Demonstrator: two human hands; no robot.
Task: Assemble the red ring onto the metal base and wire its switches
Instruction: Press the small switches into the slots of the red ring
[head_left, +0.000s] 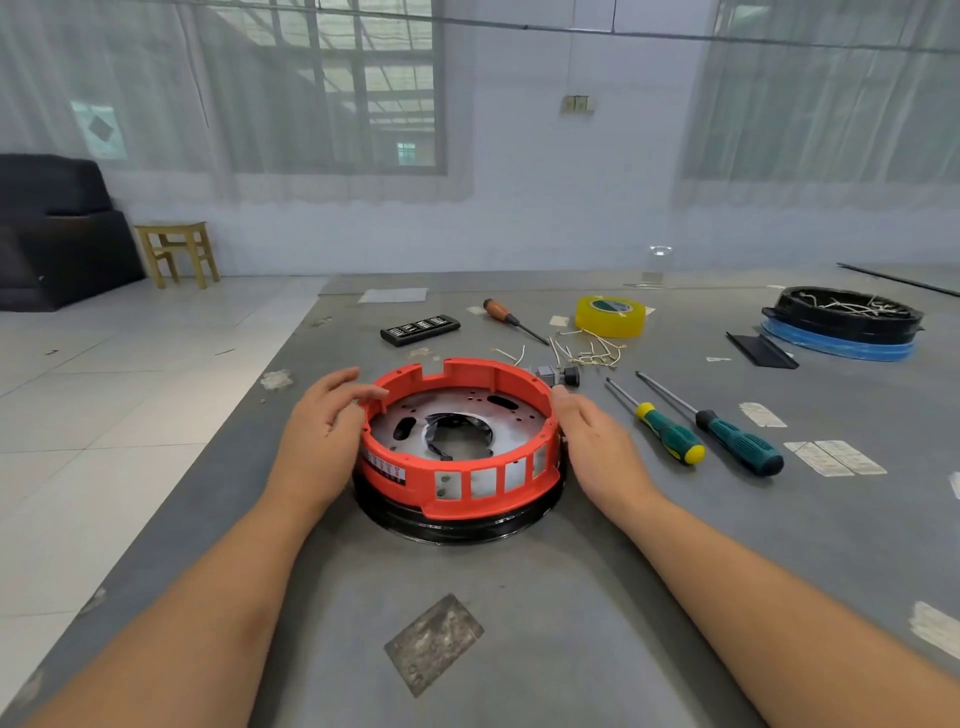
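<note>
We have the red ring (457, 447) sitting near the middle of the grey bench (571, 623), directly ahead of us, seated over the metal base (467, 415), whose plate shows through the ring's open centre; both rest on a black round part (457, 525) that peeks out below the ring's near edge. Our left hand (322, 431) lies against the ring's left wall with its fingers relaxed and slightly spread, the fingertips reaching to the top rim, and our right hand (597, 441) lies flat against the right wall, fingers straight and close together; neither hand curls round anything. We judge that we flank it this way to steady and centre the ring on the base, perhaps turning it until it lines up. The ring is bright orange-red plastic, with a row of rectangular windows along its near wall, a small label to their left, and notches in the far rim. The plate inside is dull silver, with small holes, oval slots and a large irregular central opening. Just behind the ring lie small grey and black switches (558, 375) and loose pale wires (587, 351), and to the right two green-handled screwdrivers (711, 431), within reach, we judge, for the wiring that is not yet begun.
</note>
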